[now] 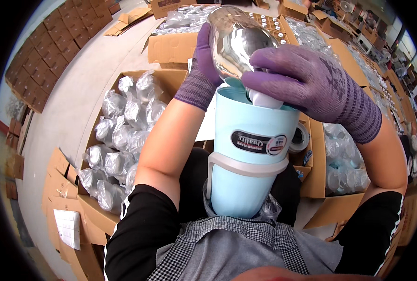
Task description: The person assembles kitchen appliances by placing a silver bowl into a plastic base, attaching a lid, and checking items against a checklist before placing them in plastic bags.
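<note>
- in the centre of the frame, a pale blue flask shell [250, 154] stands upright in the person's lap, braced against the apron, its open mouth facing up; that leaves both hands free for the part going in.
- above the mouth, a mirrored glass liner [232, 42] is held tilted, its narrow white neck [263, 99] pointing down and just inside the rim.
- the right hand [311, 84], in a purple knit glove, has its fingers curled and clamped over the lower part of the liner near the neck, seemingly to steer the tip.
- the left hand [203, 65], also gloved, wraps the far side of the liner; its fingers are hidden behind the glass, so i cannot tell how they lie, though it appears to steady the bulb.
- the grey handle band [246, 164] circles the shell at mid-height, with the handle on its left side.
- room is tight: the liner looks only a little narrower than the shell's rim, so tilt probably matters.
- at middle left, an open carton of bagged liners [119, 136] sits just beside the left forearm.
- at right, another carton of bagged pieces [344, 164] sits near the right elbow, and a tape roll [300, 137] lies just beside the shell.
- in the upper frame, more open cartons [180, 44] crowd beyond the hands.
</note>
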Demonstrator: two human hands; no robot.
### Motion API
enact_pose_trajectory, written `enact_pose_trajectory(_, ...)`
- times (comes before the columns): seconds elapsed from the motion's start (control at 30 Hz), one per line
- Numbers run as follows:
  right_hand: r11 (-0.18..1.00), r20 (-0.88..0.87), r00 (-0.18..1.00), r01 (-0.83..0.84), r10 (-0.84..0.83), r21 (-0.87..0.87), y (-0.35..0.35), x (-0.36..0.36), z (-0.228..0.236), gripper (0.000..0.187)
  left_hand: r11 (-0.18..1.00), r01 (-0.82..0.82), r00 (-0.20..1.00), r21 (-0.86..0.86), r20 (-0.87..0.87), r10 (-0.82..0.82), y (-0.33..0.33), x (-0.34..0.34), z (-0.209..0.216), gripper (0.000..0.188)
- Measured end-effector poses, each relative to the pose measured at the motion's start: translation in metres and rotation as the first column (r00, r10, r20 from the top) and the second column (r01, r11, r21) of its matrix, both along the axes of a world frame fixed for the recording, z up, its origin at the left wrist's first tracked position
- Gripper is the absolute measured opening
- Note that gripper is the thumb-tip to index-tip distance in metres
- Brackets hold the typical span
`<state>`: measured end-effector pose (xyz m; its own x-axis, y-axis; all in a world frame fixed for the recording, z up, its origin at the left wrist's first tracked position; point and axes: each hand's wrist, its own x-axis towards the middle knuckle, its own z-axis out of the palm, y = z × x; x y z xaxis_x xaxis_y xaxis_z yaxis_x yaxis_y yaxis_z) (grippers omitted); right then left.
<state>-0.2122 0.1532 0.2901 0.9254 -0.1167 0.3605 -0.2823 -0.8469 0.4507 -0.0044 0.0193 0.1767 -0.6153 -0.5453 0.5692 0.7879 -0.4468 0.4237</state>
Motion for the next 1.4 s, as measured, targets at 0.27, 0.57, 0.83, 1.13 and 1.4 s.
enact_pose_trajectory(0.27,0.373,0.471,0.546,-0.287,-0.693,0.882,-0.029,-0.016,-0.042,0.068,0.938,-0.342,0.907,-0.053,0.241,0.345,0.058,0.029,0.028,0.084)
enact_pose_trajectory(0.57,-0.020,0.537,0.473,-0.763,-0.699,0.646,0.044,0.021,-0.071,0.079,0.687,-0.550,0.488,-0.475,0.484,0.726,0.172,0.045,0.039,0.098)
enact_pose_trajectory(0.83,-0.038,0.296,0.374,-0.673,-0.879,0.739,0.135,0.024,-0.080,0.106,0.690,-0.373,0.269,-0.621,0.639,0.721,0.235,0.061,0.049,0.093)
enact_pose_trajectory(1.13,0.107,0.403,0.373,-0.609,-0.836,0.786,0.199,0.027,-0.080,0.104,0.823,-0.022,0.469,-0.567,0.722,0.510,0.239,0.084,0.045,0.108)
enact_pose_trajectory(1.4,0.005,0.295,0.522,-0.486,-0.800,0.874,0.207,0.017,-0.070,0.097,0.674,0.232,0.374,-0.701,0.704,0.603,0.229,0.089,0.073,0.111)
